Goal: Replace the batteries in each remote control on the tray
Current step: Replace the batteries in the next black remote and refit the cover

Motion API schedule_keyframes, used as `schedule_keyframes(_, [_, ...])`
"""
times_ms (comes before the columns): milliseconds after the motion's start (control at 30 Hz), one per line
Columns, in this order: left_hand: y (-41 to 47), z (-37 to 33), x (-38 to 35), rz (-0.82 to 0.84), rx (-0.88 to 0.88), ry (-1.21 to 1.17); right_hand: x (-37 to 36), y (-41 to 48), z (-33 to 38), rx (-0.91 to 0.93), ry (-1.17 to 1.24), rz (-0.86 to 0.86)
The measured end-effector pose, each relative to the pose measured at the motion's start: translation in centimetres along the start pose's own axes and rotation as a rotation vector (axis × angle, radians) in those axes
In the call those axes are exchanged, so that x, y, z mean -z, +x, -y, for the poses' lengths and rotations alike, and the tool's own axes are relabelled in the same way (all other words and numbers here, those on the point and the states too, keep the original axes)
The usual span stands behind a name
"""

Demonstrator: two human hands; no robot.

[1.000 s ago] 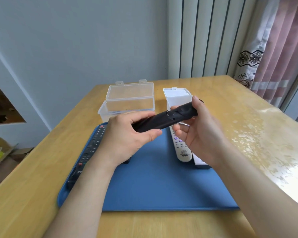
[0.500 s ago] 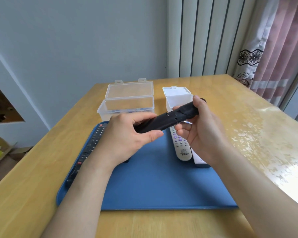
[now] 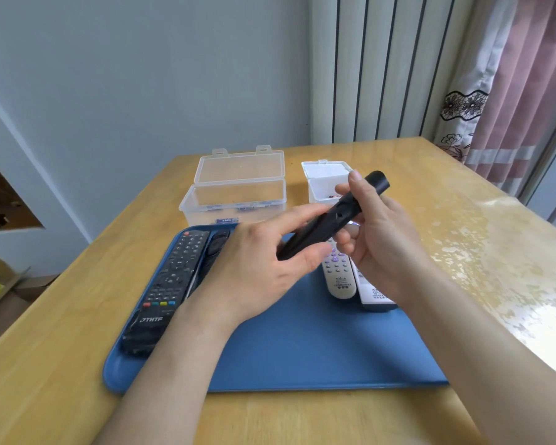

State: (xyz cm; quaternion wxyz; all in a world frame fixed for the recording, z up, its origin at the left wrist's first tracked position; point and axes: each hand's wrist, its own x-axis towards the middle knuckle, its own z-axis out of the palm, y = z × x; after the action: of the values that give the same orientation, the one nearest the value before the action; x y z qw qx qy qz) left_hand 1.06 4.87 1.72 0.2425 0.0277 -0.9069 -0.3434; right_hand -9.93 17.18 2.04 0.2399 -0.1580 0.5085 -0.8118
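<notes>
Both hands hold a slim black remote (image 3: 334, 216) in the air above the blue tray (image 3: 302, 354), its back side up and its far end raised. My left hand (image 3: 257, 268) pinches the near end between thumb and fingers. My right hand (image 3: 376, 239) grips the far half, thumb laid along the top. On the tray's left lie a black THTF remote (image 3: 170, 284) and another black remote (image 3: 215, 248), partly hidden by my left hand. A grey remote (image 3: 339, 277) and a white remote (image 3: 374, 293) lie on the right, partly under my right hand.
Behind the tray stand a clear plastic box (image 3: 238, 194) with its lid open and batteries at the bottom, and a smaller white box (image 3: 326, 184), also open. The wooden table (image 3: 495, 252) has a glossy cover. A curtain hangs at the right, a wall behind.
The black remote's far end has risen and its near end has slid out past my left palm. My left hand has turned away, uncovering the black remotes on the tray's left.
</notes>
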Motion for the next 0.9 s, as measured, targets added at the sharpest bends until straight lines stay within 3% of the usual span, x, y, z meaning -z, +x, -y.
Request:
schedule_keyframes(133, [-0.2, -1.1, -0.8, 0.104, -0.016, -0.125, 0.4, 0.2, 0.1, -0.047, 0.006, -0.142])
schedule_keyframes(233, [0.0, -1.1, -1.3, 0.104, 0.009, -0.117, 0.5, 0.4, -0.3, -0.065, -0.026, -0.146])
schedule_keyframes(400, [0.1, -0.7, -2.4, -0.096, 0.033, -0.009, 0.4, 0.5, -0.7, -0.073, -0.016, 0.097])
schedule_keyframes(533, [0.1, -0.5, -2.6, -0.186, 0.070, -0.083, 0.4, 0.3, -1.0, -0.095, -0.033, 0.250])
schedule_keyframes(633, [0.0, -0.9, -1.6, 0.010, 0.096, -0.328, 0.5, 0.4, -0.9, -0.095, -0.008, 0.170])
schedule_keyframes(733, [-0.1, -1.0, -0.5, 0.275, 0.080, -0.318, 1.0, 0.6, -0.5, -0.117, 0.075, 0.036])
schedule_keyframes(900, [-0.3, -0.8, 0.5, 0.430, 0.158, -0.371, 1.1, 0.8, -0.7, -0.141, 0.034, -0.011])
